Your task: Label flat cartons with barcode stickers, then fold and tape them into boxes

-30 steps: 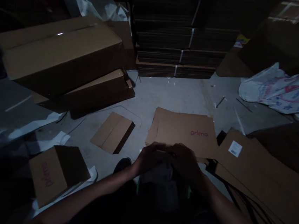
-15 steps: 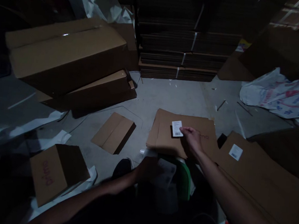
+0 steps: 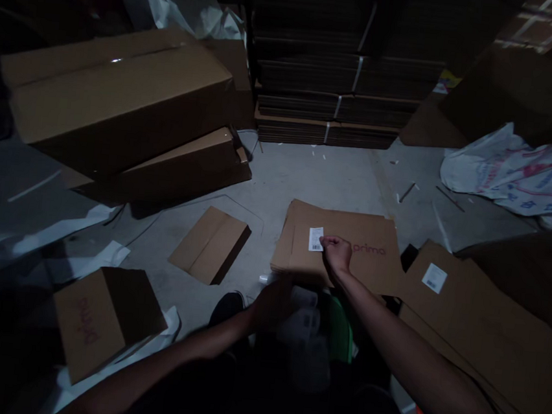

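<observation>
My right hand [image 3: 336, 254] pinches the edge of a white printed label [image 3: 316, 239]. The label lies over the left part of a flattened cardboard carton [image 3: 343, 223] marked "prima", the top one of a small stack. Lower down, in shadow, my left hand [image 3: 271, 303] is closed at a strip of pale label sheets [image 3: 301, 323] that hangs over my lap. Its fingertips are hard to make out in the dark. Right of the stack, another flattened carton [image 3: 485, 312] bears a similar white label [image 3: 434, 278].
A green-rimmed object [image 3: 342, 330] sits below my hands. To the left are a small closed box [image 3: 210, 245], a "prima" box [image 3: 94, 320] and a large carton [image 3: 121, 88]. Strapped cardboard bundles [image 3: 303, 131] stand behind; a white sack [image 3: 528, 169] lies at right.
My right hand has moved slightly left with the label, bringing it down onto the top carton. The "prima" print is uncovered now. My left hand has stayed nearly in place.
</observation>
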Available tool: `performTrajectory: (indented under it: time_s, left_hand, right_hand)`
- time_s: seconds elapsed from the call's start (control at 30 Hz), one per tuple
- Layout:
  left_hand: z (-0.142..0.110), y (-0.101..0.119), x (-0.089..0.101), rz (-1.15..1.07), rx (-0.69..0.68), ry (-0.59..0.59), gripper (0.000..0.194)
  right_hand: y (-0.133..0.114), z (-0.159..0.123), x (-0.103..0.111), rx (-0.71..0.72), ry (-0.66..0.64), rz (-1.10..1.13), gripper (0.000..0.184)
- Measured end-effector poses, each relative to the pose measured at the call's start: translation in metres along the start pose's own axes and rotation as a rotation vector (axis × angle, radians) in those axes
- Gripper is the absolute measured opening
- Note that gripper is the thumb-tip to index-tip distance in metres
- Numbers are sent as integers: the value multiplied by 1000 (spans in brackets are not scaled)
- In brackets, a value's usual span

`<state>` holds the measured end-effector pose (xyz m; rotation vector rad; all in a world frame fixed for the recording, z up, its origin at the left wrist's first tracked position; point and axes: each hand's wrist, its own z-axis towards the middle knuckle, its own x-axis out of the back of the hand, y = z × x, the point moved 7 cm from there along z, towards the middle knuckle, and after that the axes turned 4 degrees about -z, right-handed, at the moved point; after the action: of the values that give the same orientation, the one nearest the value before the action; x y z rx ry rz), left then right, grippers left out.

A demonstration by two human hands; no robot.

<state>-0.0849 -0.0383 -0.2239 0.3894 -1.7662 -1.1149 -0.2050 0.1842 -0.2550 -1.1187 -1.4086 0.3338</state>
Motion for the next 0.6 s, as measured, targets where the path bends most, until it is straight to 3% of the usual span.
performTrajectory:
  time_s: [0.13,0.23,0.33,0.4,0.47,0.6]
  left_hand:
    - [-2,-4,0,-13,3,29,75]
    - [-1,-8,-5,28,16,-13,75]
    - [0,-12,-9,87,52,-61,75]
    - [0,-14,-10,102,71,-86,73]
    - [0,-15,-11,102,72,-106,75]
    - [0,-21,-12,74,75,-92,80]
  right_hand:
    - [-11,-5,-1,66,-36,-197,33]
    - [-26,-9,-2,134,-87,-339,24]
    - [-35,-14,9,186,-117,-457,30]
    - [-31,-13,33,245,-72,-600,44]
    - [-15,-8,69,256,37,-768,53]
    - [44,13,148,56,196,-832,60]
